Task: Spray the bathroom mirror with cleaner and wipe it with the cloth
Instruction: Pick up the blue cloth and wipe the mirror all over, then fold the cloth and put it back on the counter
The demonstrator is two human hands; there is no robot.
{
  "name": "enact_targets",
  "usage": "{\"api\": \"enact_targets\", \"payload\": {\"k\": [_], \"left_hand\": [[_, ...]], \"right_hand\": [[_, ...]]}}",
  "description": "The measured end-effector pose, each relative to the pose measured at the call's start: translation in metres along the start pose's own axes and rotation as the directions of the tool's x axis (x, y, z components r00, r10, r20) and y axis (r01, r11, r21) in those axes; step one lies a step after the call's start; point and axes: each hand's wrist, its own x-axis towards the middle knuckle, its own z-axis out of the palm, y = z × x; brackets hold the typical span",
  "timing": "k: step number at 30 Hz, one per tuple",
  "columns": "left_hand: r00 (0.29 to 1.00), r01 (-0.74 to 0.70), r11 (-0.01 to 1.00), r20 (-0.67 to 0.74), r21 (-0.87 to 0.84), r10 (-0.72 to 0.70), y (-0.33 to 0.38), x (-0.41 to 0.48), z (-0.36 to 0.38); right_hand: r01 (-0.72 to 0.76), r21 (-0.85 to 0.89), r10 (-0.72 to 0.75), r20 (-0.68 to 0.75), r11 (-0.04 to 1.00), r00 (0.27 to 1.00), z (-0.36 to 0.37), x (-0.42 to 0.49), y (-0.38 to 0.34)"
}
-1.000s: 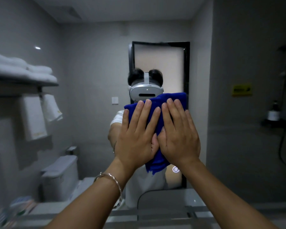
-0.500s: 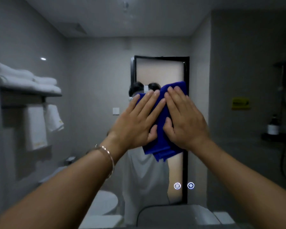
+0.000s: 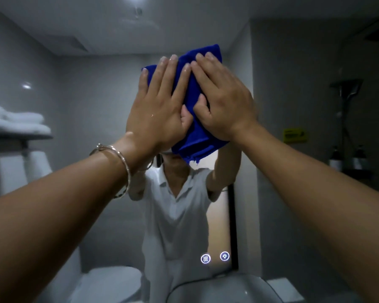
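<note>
A blue cloth (image 3: 194,101) is being pressed flat against the mirror (image 3: 92,132) by both hands, high on the glass and well above the two lit round buttons (image 3: 214,257) that are glowing near the mirror's lower edge. The left hand (image 3: 160,110) is being laid over the cloth's left half with its fingers stretched out long and slightly spread, the palm flat rather than curled. The right hand (image 3: 223,101) is being laid over the cloth's right half, its fingers also straight and close together, its thumb tucked inward against the fabric. The two hands are being held just beside each other, nearly touching at the thumbs. A thin metal bracelet (image 3: 120,169) is being worn on the left wrist, below the cloth. The cloth's folded lower corner is being left hanging free beneath the hands. A stack of white towels (image 3: 15,121) is being reflected far to the left of the cloth.
</note>
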Motion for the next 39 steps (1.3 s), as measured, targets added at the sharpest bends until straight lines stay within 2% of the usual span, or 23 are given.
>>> {"api": "enact_targets", "payload": {"k": [4,9,11,14,16,21,24,27,29,32,39], "left_hand": [[0.998,0.04,0.999,0.045,0.012,-0.041,0.011,-0.001,0.001],[0.995,-0.02,0.999,0.099,0.043,0.016,0.019,0.006,-0.015],[0.982,0.028,1.0,0.186,0.01,-0.029,0.025,0.016,-0.029],[0.899,0.218,0.976,0.392,-0.016,-0.194,0.037,0.034,-0.054],[0.846,0.25,0.968,0.482,0.019,-0.228,0.045,0.043,-0.069],[0.849,0.128,0.988,0.524,-0.087,-0.064,0.054,0.041,-0.103],[0.819,0.05,0.998,0.574,-0.047,-0.014,0.047,0.024,-0.129],[0.737,0.013,1.0,0.676,-0.009,-0.004,0.034,-0.004,-0.156],[0.656,0.015,1.0,0.755,-0.007,-0.004,0.025,-0.029,-0.175],[0.57,0.031,0.999,0.82,0.038,-0.049,0.005,-0.075,-0.206],[0.376,0.15,0.98,0.909,0.133,-0.181,-0.062,-0.211,-0.284]], "right_hand": [[-0.036,0.023,0.035,0.052,0.999,0.998,-0.006,-0.008,0.003],[-0.085,0.04,0.078,0.151,0.996,0.985,-0.023,-0.032,0.015],[-0.114,0.002,0.112,0.192,0.993,0.975,-0.032,-0.037,0.017],[-0.176,-0.024,0.176,0.282,0.984,0.943,-0.049,-0.031,0.009],[-0.198,-0.043,0.2,0.339,0.979,0.919,-0.062,-0.022,0.001],[-0.253,-0.041,0.246,0.429,0.967,0.869,-0.099,-0.01,-0.011],[-0.283,0.027,0.239,0.461,0.959,0.854,-0.114,-0.015,-0.019],[-0.407,0.179,0.196,0.662,0.896,0.723,-0.123,-0.02,-0.039],[-0.401,0.231,0.112,0.733,0.887,0.671,-0.127,-0.024,-0.062],[-0.341,0.306,-0.01,0.757,0.889,0.654,-0.129,-0.031,-0.111],[-0.335,0.484,-0.263,0.806,0.808,0.53,-0.132,-0.054,-0.27]]}}
